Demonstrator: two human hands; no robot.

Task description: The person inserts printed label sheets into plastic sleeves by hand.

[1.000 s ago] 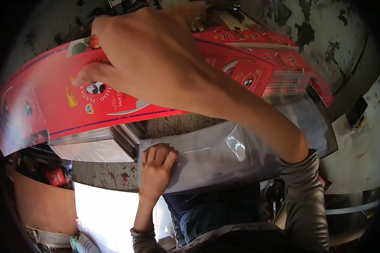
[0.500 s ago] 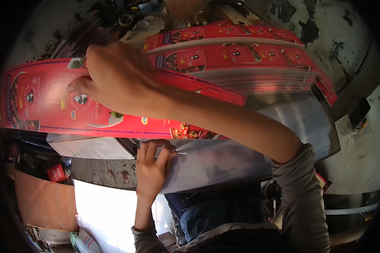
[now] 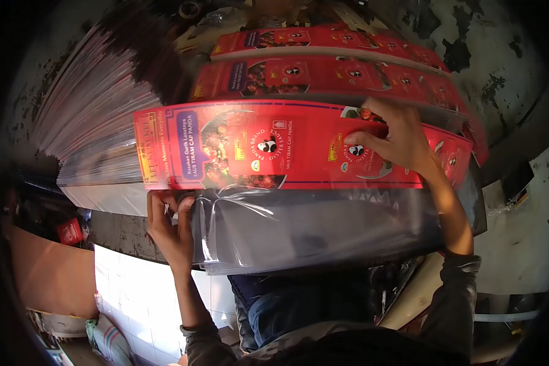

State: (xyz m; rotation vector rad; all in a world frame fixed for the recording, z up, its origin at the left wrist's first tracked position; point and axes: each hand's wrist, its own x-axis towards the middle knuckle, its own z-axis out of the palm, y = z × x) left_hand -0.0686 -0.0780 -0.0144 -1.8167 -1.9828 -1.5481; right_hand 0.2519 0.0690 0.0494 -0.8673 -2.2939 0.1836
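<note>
A long red printed strip (image 3: 314, 143) with panda logos lies lengthwise in front of me. My right hand (image 3: 402, 137) grips its upper edge toward the right end, thumb on the printed face and fingers behind. Below it, clear plastic sleeves (image 3: 329, 229) lie on the work surface, wrinkled and shiny near their left end. My left hand (image 3: 172, 226) is closed at that left end, thumb and fingers pinching the plastic just under the strip's lower left corner. Whether the strip's lower edge is inside a sleeve, I cannot tell.
Behind the strip stand rows of similar red strips (image 3: 341, 73). A fanned pile of thin sheets (image 3: 97, 116) rises at the left. A tape roll (image 3: 189, 9) sits at the back, a red packet (image 3: 70, 232) at the lower left, and a striped sack (image 3: 110, 341) on the floor.
My right hand has swung from the far left to the right, carrying the red strip over the plastic sleeves. My left hand has shifted left along the plastic.
</note>
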